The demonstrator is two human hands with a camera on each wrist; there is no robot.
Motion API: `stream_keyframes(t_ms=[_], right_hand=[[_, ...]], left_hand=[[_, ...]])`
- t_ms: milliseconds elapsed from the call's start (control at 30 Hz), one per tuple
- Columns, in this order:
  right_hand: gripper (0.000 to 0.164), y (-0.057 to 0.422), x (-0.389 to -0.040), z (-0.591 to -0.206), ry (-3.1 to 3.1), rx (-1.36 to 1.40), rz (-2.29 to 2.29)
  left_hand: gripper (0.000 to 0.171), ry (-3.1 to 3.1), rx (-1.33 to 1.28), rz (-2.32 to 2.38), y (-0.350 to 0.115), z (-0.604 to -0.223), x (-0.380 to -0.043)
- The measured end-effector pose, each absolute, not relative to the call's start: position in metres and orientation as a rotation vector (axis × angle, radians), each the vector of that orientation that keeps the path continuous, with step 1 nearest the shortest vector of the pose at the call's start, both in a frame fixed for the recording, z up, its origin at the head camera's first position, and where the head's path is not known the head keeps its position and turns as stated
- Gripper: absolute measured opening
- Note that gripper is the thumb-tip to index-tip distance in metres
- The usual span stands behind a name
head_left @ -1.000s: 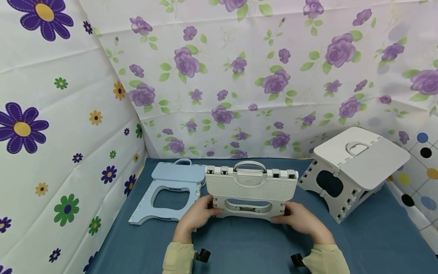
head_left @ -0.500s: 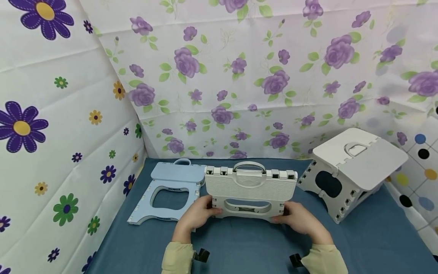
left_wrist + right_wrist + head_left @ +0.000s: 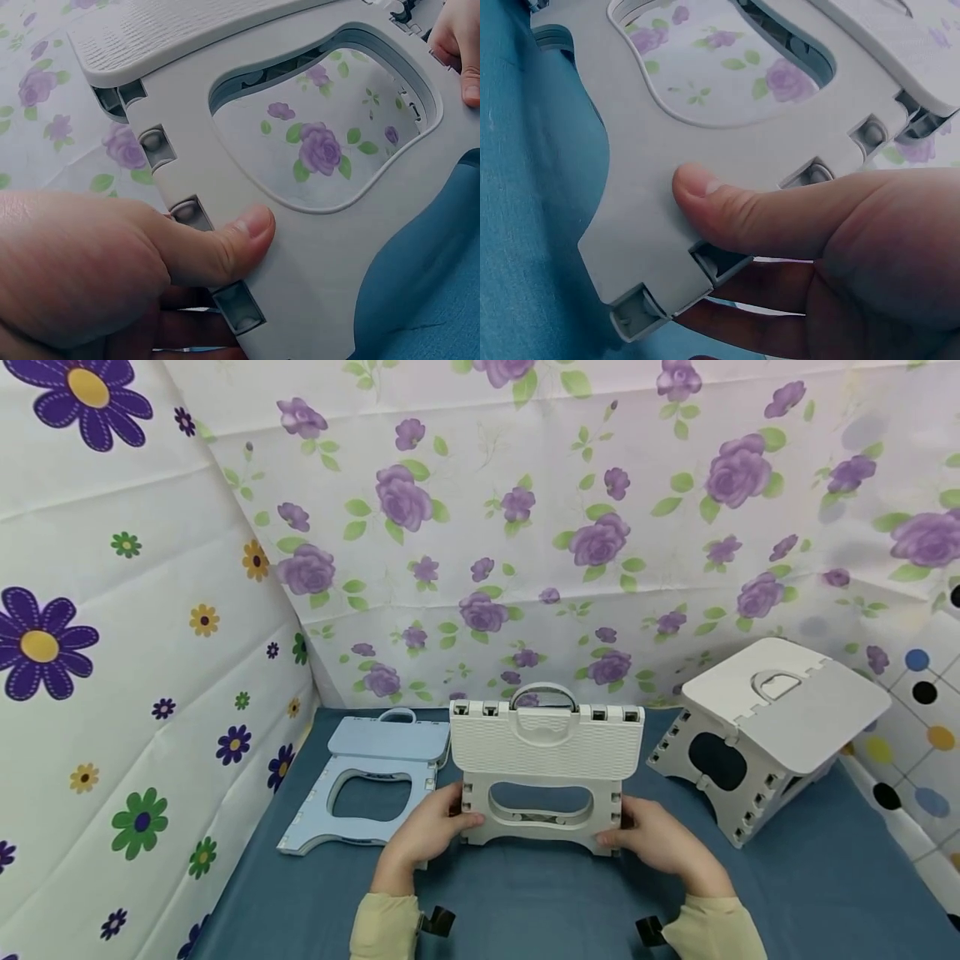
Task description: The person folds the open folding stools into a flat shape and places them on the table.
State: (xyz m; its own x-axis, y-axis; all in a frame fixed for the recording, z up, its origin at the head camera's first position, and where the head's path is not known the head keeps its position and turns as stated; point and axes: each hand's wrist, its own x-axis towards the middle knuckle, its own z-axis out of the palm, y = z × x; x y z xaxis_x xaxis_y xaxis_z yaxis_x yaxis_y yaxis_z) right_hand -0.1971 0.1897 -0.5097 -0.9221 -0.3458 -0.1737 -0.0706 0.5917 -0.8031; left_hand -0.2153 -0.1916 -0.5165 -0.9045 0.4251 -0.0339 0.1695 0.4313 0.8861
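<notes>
A folded white folding stool (image 3: 547, 752) stands nearly upright on the blue cloth, its handle loop at the top. My left hand (image 3: 431, 831) grips its lower left side; in the left wrist view the thumb of the left hand (image 3: 142, 262) lies on the front face, fingers behind. On the opposite edge, my right hand (image 3: 660, 839) holds the lower right side. In the right wrist view the thumb of the right hand (image 3: 817, 232) presses the panel beside the hinge slots, with fingers behind it. Through the stool's oval opening the floral backdrop shows.
A folded light blue stool (image 3: 390, 739) lies on the cloth (image 3: 540, 902) just left of the white one. At the right stands an unfolded white stool (image 3: 817, 727) with its top flat. Flower-printed sheets (image 3: 450, 552) rise behind and at the left.
The white folding stool has tilted up from leaning back to more upright, its top edge and handle rising. Both hands keep their hold at its lower sides.
</notes>
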Motion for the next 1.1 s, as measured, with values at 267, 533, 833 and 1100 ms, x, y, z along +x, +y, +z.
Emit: stream_keyframes(t_ms=[267,533,833,1100], right_hand=[[0.055,0.1858,-0.1955,-0.5051,2.536,-0.331,-1.205],[0.056,0.1843,-0.1960,-0.5045,2.545,-0.322,-1.178],[0.051,0.1813,-0.1934,-0.5032,2.542,-0.289,-1.156],[0.053,0.1829,-0.1953,-0.5044,2.525,-0.304,-1.153]], left_hand=[[0.050,2.415,0.513,1.499,-0.1933,-0.5156,-0.2133],[0.049,2.392,0.539,1.522,-0.1951,-0.5172,-0.2134],[0.045,2.370,0.530,1.496,-0.1962,-0.5180,-0.2132],[0.043,2.363,0.514,1.482,-0.1970,-0.5143,-0.2145]])
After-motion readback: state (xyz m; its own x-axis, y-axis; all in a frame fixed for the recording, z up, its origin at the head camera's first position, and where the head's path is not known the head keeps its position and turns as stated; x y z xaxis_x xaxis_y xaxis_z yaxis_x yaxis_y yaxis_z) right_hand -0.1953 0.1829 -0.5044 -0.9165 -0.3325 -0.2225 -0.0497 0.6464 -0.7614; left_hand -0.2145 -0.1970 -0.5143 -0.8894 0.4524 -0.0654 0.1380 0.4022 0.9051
